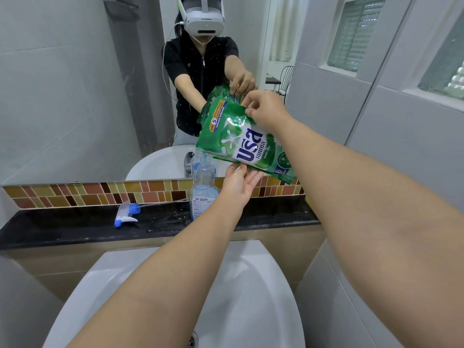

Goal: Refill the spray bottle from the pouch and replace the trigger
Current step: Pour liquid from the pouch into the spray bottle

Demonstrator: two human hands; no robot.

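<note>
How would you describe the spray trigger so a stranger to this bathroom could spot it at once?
Find the black ledge below the brown tile strip. Left of the clear bottle lies the trigger: white and blue, on its side, trailing a thin tube.

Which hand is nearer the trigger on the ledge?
Left. The left hand sits under the pouch, right of the trigger; the right hand pinches its top, farther off.

Grey tiled walls (414,159), mirror (62,96) above mosaic strip (75,194), black ledge (62,229), white basin (251,285), seemingly glass-block windows (444,64) right.
</note>
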